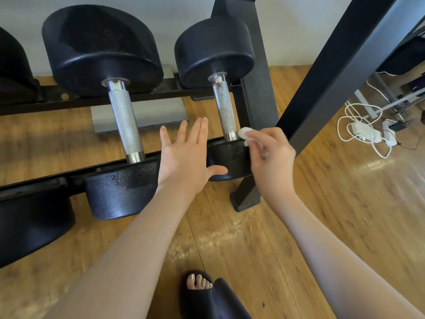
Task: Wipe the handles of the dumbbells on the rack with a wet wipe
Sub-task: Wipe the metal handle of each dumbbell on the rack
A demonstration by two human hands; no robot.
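Two black dumbbells lie across the rack (142, 96). The right dumbbell has a knurled steel handle (225, 111) with rusty marks near its far end. My right hand (271, 155) pinches a crumpled white wet wipe (245, 135) just right of that handle's near end, over the near weight head (230, 157). Whether the wipe touches the handle I cannot tell. My left hand (184, 155) hovers with fingers straight and spread between the two dumbbells, holding nothing. The left dumbbell's handle (125, 120) is bare.
More dumbbell heads (16, 72) sit at the far left of the rack. A thick black upright post (333, 65) slants close to my right hand. White cables and a power strip (365, 132) lie on the wooden floor at right. My sandalled foot (202, 293) is below.
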